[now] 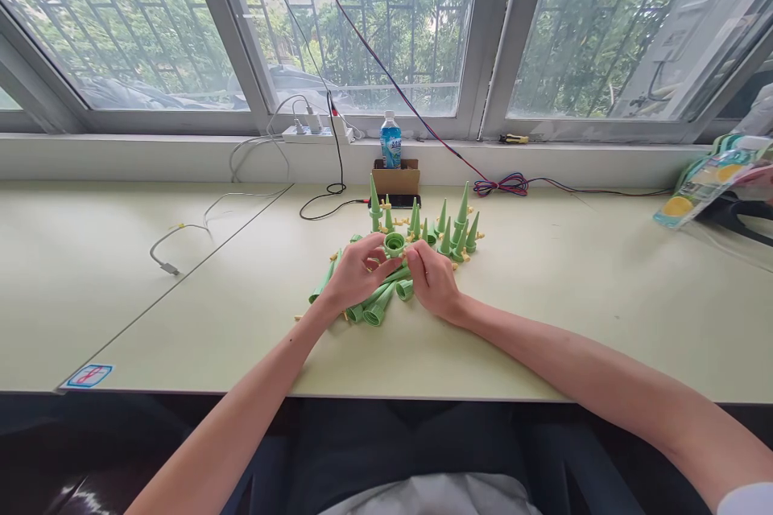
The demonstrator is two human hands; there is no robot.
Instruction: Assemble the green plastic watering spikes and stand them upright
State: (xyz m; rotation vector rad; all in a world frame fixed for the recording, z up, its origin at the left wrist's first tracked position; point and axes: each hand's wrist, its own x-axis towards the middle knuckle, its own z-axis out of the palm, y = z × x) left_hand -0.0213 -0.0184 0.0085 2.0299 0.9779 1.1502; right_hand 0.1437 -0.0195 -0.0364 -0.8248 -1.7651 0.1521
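Near the middle of the table, my left hand [361, 272] grips a green plastic watering spike [394, 243], its round threaded opening facing up at me. My right hand [431, 278] is closed in a pinch against the right side of that spike, where a bit of yellow shows at the fingertips, seemingly a small valve. Under and between my hands lie several loose green spikes [375, 311] on their sides. Behind my right hand several more spikes [462, 213] stand point up with yellow valves [480, 236] on their sides.
A blue drink bottle [390, 141] and an open cardboard box [395, 177] stand at the back, with a phone [395, 200] before them. A white cable [169, 267] lies at left. Bundled red and blue wires [501, 184] and another bottle [694, 193] are at right.
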